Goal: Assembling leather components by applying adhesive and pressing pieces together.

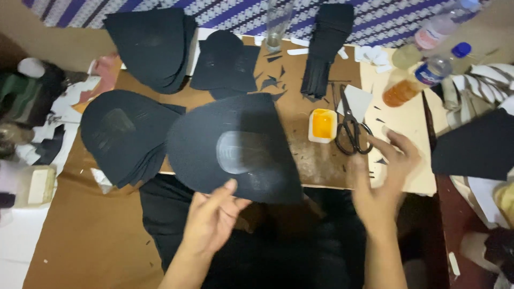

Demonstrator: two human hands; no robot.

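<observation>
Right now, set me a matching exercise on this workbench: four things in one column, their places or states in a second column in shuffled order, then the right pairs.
Things
1. black cut piece
2. scissors
3. yellow glue tub
4. right hand

Places or states
A. lying flat on the board, handles toward the person
B. held at its near edge by the left hand
C. open, holding nothing, just near of the scissors
D. between the black cut piece and the scissors

Pairs: 1-B, 2-A, 3-D, 4-C
</observation>
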